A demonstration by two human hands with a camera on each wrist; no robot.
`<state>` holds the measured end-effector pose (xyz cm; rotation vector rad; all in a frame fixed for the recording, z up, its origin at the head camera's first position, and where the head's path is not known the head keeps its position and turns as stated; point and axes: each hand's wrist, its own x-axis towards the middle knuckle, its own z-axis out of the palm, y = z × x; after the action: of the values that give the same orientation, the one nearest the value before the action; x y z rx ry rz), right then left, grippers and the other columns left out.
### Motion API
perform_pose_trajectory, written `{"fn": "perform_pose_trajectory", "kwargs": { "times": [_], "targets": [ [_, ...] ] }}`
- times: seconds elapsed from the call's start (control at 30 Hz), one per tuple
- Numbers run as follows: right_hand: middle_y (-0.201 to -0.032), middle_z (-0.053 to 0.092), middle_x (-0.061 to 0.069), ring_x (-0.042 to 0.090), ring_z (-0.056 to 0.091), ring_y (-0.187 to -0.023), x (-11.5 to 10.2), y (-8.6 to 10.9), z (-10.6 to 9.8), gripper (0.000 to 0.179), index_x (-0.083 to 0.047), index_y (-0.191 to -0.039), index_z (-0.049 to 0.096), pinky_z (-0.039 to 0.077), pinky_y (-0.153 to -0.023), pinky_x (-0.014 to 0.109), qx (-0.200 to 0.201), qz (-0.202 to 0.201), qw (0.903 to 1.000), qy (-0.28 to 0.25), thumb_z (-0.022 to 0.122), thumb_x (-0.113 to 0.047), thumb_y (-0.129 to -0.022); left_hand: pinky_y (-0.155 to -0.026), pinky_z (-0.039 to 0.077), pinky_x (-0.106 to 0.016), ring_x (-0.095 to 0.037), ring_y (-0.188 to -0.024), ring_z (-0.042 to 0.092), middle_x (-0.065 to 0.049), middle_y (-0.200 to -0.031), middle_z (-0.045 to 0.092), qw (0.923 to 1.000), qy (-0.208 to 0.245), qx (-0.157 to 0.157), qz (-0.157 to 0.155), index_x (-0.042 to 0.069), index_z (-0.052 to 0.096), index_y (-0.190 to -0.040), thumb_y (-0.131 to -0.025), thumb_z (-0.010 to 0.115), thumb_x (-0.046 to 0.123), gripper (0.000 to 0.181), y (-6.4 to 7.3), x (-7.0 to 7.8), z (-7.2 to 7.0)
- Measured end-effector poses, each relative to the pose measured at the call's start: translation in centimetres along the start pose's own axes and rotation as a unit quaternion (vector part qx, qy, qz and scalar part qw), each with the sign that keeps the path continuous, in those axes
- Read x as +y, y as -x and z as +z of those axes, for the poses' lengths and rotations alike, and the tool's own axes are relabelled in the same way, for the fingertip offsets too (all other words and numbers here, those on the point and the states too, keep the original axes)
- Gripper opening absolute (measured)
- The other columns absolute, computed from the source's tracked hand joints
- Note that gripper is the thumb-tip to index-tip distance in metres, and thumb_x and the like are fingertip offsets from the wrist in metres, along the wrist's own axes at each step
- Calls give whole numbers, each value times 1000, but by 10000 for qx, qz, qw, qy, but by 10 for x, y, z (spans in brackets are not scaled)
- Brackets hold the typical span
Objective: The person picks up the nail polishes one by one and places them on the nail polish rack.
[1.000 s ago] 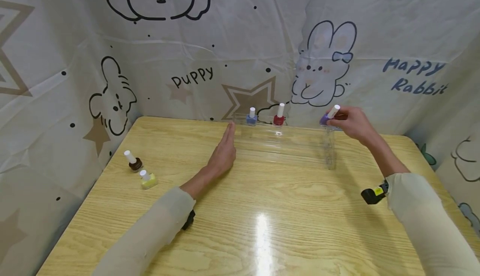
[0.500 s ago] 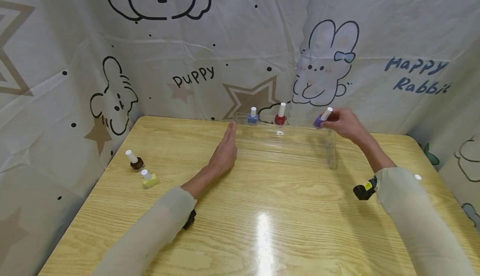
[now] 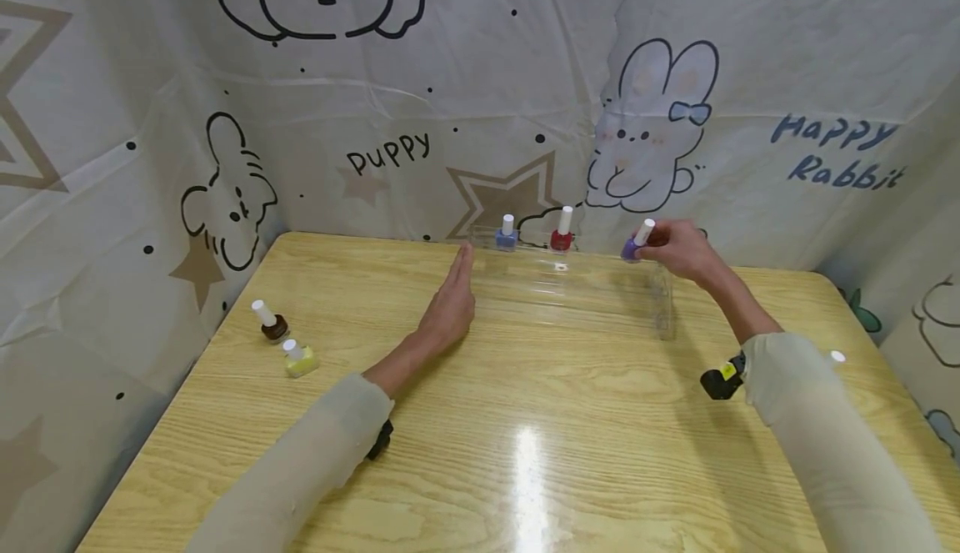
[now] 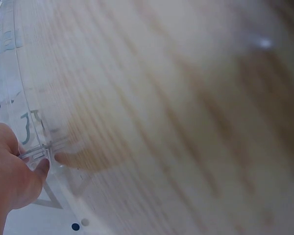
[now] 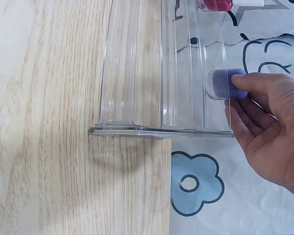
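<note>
My right hand pinches a purple nail polish bottle with a white cap, tilted, at the right end of the top tier of a clear stepped rack. In the right wrist view, thumb and fingers hold the purple bottle right at the back tier. A blue nail polish bottle and a red nail polish bottle stand on that same tier, further left. Against the rack's left end rests my left hand, its fingers straight in the head view.
On the table's left side are a dark brown nail polish bottle and a yellow nail polish bottle. A white cap shows past the right sleeve. A printed cloth hangs behind the wooden table.
My right hand has moved left with the purple bottle, from beyond the rack's right end to over its top tier. The left hand has stayed in place.
</note>
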<state>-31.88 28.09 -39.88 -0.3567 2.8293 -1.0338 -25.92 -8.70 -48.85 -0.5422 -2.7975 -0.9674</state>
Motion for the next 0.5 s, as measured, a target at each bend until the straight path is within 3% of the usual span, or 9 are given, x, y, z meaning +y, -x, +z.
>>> {"fn": "perform_pose_trajectory", "kwargs": {
  "times": [0.2, 0.5],
  "targets": [
    [-117, 63, 30, 40, 60, -106, -1, -1, 1, 28, 10, -120, 62, 49, -87, 48, -10, -3, 10000, 63, 62, -8, -98, -93, 48, -35, -26, -149, 10, -21, -165, 3, 10000, 15, -12, -25, -1, -2, -158, -100, 38, -12, 72, 0, 1, 0],
    [-118, 62, 32, 43, 59, -109, 1, -4, 2, 29, 12, -120, 60, 48, -90, 52, -10, 5, 10000, 80, 60, -6, -98, -110, 36, -36, -28, -149, 12, -22, -164, 5, 10000, 16, 20, -1, -4, 2, -158, -100, 39, -10, 69, 0, 1, 0]
  ]
}}
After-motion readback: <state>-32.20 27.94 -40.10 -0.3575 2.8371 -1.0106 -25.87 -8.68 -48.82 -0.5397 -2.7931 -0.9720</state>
